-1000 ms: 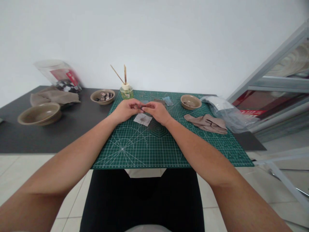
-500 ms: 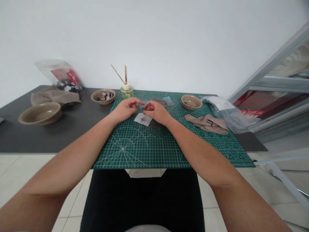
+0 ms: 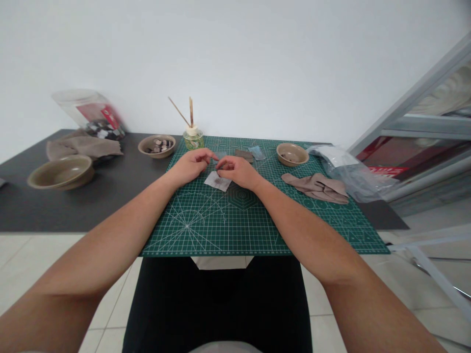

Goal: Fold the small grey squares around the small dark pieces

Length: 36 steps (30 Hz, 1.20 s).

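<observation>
My left hand (image 3: 193, 165) is over the green cutting mat (image 3: 206, 230), its index finger stretched towards my right fingertips and the other fingers loosely curled. Nothing shows in its grasp. Close beside it, my right hand (image 3: 237, 171) pinches a small dark piece (image 3: 220, 169), mostly hidden by the fingers. Just below both hands lies a white square sheet (image 3: 218, 182) with a dark smudge in its middle. Behind them on the mat are a brown-grey square pad (image 3: 244, 156) and a light blue packet (image 3: 256, 153).
Left of the mat stand a bowl of small dark-and-light pieces (image 3: 157, 146), a larger bowl (image 3: 62, 172), a cloth (image 3: 84, 146) and a clear container (image 3: 90, 113). A reed diffuser (image 3: 193, 137) is at the mat's back. Rightwards are a bowl (image 3: 292, 154), another cloth (image 3: 317, 188) and a plastic bag (image 3: 349, 171).
My right fingers have shifted very slightly left around the small piece, showing more of the brown-grey pad behind. My left hand stays almost in place.
</observation>
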Each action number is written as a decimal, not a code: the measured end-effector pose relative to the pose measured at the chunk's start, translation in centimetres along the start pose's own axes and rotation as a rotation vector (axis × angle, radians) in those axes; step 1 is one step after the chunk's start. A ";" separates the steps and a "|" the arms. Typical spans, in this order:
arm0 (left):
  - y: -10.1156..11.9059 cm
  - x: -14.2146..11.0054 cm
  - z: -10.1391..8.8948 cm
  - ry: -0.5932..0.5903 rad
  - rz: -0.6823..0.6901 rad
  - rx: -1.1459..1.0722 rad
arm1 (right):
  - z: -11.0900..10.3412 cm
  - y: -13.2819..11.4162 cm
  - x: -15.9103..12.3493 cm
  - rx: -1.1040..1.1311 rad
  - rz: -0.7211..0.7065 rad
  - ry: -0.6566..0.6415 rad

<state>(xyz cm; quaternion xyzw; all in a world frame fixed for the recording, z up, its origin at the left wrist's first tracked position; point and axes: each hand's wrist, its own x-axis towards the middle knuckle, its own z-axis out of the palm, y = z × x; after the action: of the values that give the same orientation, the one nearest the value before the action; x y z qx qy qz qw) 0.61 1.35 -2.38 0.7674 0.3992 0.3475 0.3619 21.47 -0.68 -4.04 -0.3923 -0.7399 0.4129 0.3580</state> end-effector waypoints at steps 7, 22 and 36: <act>0.2 -0.1 0.0 -0.025 0.027 -0.002 | 0.0 0.0 0.0 -0.008 0.010 -0.001; 2.0 -0.8 -1.6 -0.400 0.048 0.484 | -0.2 0.0 -0.1 -0.062 -0.023 0.018; 0.6 -0.1 -0.7 -0.334 0.061 0.574 | -0.5 0.9 0.3 0.061 0.044 -0.008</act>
<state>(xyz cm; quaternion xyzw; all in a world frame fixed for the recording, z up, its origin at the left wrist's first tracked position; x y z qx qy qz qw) 0.19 1.17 -1.55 0.8960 0.3927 0.1008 0.1808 21.98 0.01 -4.58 -0.3955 -0.7198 0.4446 0.3576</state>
